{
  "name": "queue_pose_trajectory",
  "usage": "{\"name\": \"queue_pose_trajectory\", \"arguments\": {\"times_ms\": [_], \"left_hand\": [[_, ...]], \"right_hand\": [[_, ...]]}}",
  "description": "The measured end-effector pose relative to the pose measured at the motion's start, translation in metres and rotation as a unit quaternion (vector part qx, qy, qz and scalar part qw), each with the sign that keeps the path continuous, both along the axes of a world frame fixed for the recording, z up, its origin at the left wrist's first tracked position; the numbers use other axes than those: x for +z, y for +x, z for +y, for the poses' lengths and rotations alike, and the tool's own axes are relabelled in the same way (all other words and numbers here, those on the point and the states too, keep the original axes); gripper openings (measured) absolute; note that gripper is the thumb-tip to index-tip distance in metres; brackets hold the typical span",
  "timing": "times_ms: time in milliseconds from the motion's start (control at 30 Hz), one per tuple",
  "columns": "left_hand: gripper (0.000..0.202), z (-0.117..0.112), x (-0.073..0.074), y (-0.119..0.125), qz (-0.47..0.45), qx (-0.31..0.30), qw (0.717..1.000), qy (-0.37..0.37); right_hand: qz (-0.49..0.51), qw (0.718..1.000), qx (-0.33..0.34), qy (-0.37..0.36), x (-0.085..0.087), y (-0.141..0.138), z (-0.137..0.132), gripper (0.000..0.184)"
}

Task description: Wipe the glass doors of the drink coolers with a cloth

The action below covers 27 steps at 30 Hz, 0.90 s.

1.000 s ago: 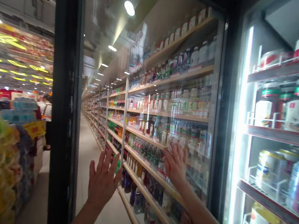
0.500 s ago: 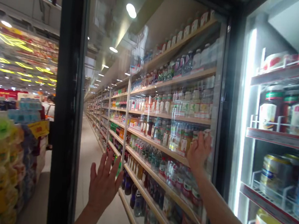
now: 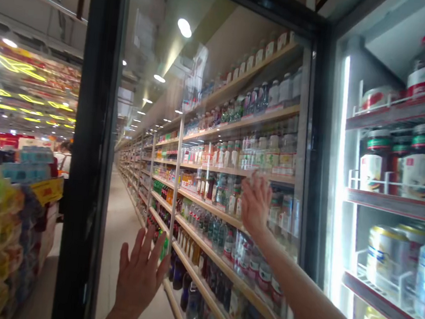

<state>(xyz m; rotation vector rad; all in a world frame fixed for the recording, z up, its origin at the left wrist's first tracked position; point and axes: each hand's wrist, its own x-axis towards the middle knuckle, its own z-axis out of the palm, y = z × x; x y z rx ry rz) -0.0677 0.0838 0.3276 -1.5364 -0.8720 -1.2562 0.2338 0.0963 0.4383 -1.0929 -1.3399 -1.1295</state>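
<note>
One left hand is staying spread lower-centre, the right hand, grip unclear, swinging back leftward, apparently re-stroking the glass door.

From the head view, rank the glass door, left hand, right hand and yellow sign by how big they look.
Largest to smallest:
1. Glass door
2. Left hand
3. Right hand
4. Yellow sign
Apparent size only; the sign stands farther away.

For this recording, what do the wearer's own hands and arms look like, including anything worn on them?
Both the left hand and the right hand are ungloved. The right forearm is bare, with no sleeve, watch or bracelet visible. No ring shows on the left; the right fingers are too blurred to tell.
</note>
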Motion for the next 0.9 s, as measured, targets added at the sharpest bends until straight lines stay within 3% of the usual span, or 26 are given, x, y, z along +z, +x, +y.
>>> {"name": "queue_pose_trajectory", "arguments": {"times_ms": [67,100,200,267,367,433,500,600,667,733,800,833,900], "left_hand": [[0.066,0.000,0.001,0.000,-0.002,0.001,1.000,-0.003],[0.065,0.001,0.001,0.000,-0.004,0.000,1.000,-0.007],[0.064,0.002,-0.002,0.000,-0.005,-0.001,1.000,-0.014],[0.065,0.002,-0.005,-0.001,-0.006,0.005,1.000,-0.008],[0.066,-0.004,-0.002,0.001,-0.010,-0.005,1.000,-0.006],[0.065,-0.012,0.014,0.003,-0.016,-0.038,0.999,-0.014],[0.061,-0.017,0.045,0.005,-0.019,-0.080,0.996,-0.028],[0.058,-0.011,0.100,0.006,-0.029,-0.086,0.993,-0.072],[0.061,-0.003,0.126,0.005,-0.039,-0.073,0.990,-0.110],[0.065,0.000,0.136,0.005,-0.047,-0.072,0.988,-0.127],[0.065,-0.003,0.137,0.006,-0.054,-0.081,0.986,-0.132],[0.063,-0.005,0.136,0.006,-0.058,-0.088,0.985,-0.135],[0.060,-0.010,0.134,0.007,-0.068,-0.105,0.982,-0.142]], "right_hand": [[-0.123,0.992,0.011,-0.039,-0.001,-0.005,-0.003,0.041],[-0.116,0.992,0.006,-0.039,0.001,-0.003,-0.005,0.041],[0.105,0.994,-0.027,0.024,0.015,0.011,-0.004,0.043],[0.169,0.984,-0.028,0.045,0.024,0.010,-0.002,0.045],[-0.004,1.000,-0.004,0.002,0.021,-0.015,-0.004,0.040],[-0.111,0.993,0.005,-0.026,0.012,-0.033,-0.009,0.038],[-0.137,0.990,0.003,-0.037,0.006,-0.041,-0.014,0.039],[-0.112,0.992,0.007,-0.058,0.015,-0.022,-0.016,0.041],[-0.029,0.998,0.006,-0.057,0.033,0.004,-0.012,0.042],[0.127,0.991,-0.015,-0.042,0.056,0.027,-0.006,0.045],[0.260,0.964,-0.035,-0.040,0.076,0.033,-0.003,0.050],[0.278,0.959,-0.036,-0.041,0.081,0.028,-0.003,0.051],[0.198,0.979,-0.015,-0.043,0.083,0.007,-0.006,0.050]]}}
